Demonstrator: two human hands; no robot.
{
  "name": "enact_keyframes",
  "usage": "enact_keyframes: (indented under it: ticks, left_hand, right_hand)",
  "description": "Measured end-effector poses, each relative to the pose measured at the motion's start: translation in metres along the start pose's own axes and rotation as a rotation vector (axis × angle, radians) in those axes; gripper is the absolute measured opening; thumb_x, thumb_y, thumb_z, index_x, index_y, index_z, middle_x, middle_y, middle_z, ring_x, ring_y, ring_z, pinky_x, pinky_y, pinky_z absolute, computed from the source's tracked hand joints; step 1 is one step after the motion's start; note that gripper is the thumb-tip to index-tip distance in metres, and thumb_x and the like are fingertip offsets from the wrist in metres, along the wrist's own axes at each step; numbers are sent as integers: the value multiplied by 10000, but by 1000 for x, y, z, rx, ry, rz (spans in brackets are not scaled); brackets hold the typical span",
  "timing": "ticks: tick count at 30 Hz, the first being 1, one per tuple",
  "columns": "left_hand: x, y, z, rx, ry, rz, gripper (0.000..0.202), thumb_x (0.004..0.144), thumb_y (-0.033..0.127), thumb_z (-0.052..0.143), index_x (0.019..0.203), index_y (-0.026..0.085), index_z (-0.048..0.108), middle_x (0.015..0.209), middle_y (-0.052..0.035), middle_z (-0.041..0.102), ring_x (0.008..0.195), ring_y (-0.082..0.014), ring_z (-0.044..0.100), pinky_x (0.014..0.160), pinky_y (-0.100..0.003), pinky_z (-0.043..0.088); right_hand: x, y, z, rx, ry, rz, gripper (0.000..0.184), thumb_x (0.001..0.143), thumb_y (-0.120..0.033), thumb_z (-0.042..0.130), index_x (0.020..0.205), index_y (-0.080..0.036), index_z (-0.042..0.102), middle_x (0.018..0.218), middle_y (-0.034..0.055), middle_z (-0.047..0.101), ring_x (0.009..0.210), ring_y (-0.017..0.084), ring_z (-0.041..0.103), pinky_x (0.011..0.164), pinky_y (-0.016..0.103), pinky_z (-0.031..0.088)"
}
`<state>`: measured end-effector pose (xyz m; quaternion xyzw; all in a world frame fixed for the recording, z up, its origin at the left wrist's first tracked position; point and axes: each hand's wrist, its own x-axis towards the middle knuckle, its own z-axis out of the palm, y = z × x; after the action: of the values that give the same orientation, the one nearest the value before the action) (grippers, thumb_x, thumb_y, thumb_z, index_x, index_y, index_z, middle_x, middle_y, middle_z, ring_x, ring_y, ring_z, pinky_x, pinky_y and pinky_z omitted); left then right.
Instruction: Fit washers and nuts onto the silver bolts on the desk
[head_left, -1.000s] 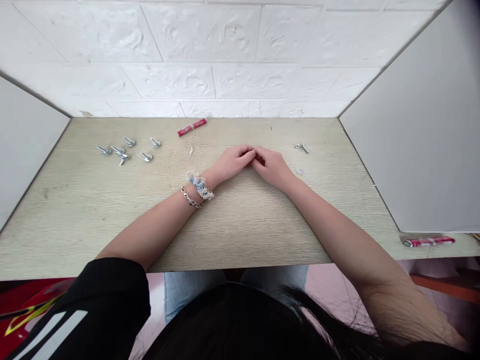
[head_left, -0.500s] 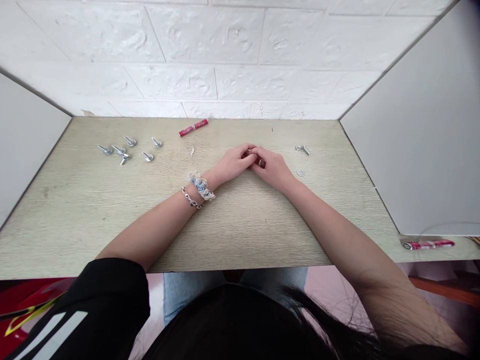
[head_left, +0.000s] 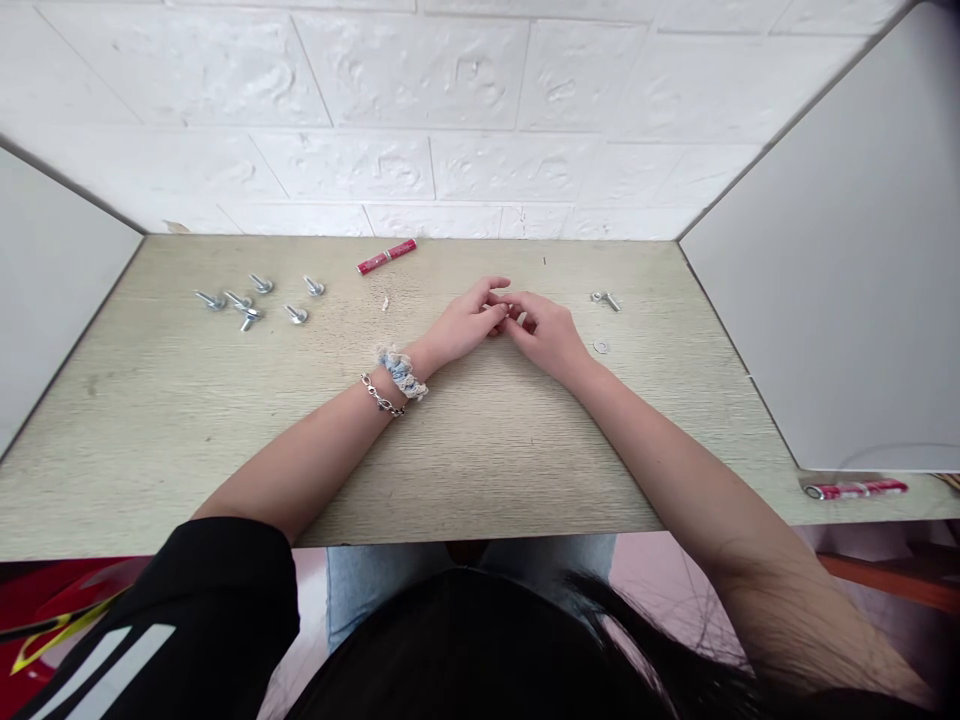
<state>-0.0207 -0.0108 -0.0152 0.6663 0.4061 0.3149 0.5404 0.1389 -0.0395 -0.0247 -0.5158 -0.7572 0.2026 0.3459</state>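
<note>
My left hand (head_left: 466, 322) and my right hand (head_left: 546, 331) meet at the middle of the wooden table (head_left: 465, 440), fingertips pinched together around a small metal piece that is mostly hidden between them. The left wrist wears a chain bracelet and a blue scrunchie (head_left: 401, 371). Just right of my right hand lie a bolt (head_left: 604, 298) and a flat washer (head_left: 601, 346). Several assembled bolts (head_left: 251, 300) lie in a group at the far left of the table.
A red tube (head_left: 385, 256) lies near the back wall. Another red tube (head_left: 855, 489) rests at the right front edge under a grey side panel (head_left: 847, 260). A second grey panel stands at the left. White brick wall behind.
The hands have stayed together at the same spot; the fingers have shifted slightly around the small piece, with the left fingers now lifted a little higher.
</note>
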Motion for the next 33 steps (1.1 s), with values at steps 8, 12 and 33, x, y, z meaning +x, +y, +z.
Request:
enact_keyframes:
  ticks: [8, 12, 33]
  left_hand:
    - [-1, 1, 0, 44, -2, 13, 403, 925, 263, 475, 1314, 156, 491, 953, -49, 662, 866, -147, 613, 878, -325, 494]
    - [-1, 3, 0, 94, 25, -35, 381, 958, 286, 405, 1298, 152, 515, 894, -34, 648, 803, -140, 613, 835, -310, 502]
    - [-1, 4, 1, 205, 0, 83, 282, 918, 283, 432, 1044, 147, 645, 1065, -54, 692, 986, -168, 615, 932, -313, 475]
  right_hand:
    - [2, -2, -3, 13, -45, 45, 187, 853, -223, 511, 874, -187, 693, 825, 22, 692, 648, 126, 534, 682, 279, 424]
    - [1, -1, -3, -12, -49, 63, 202, 861, -235, 491, 794, -185, 676, 763, 24, 679, 671, 139, 542, 688, 286, 411]
    - [0, -6, -4, -47, -98, 99, 96, 843, -254, 495, 792, -189, 544, 763, 27, 632, 675, 145, 515, 650, 285, 371]
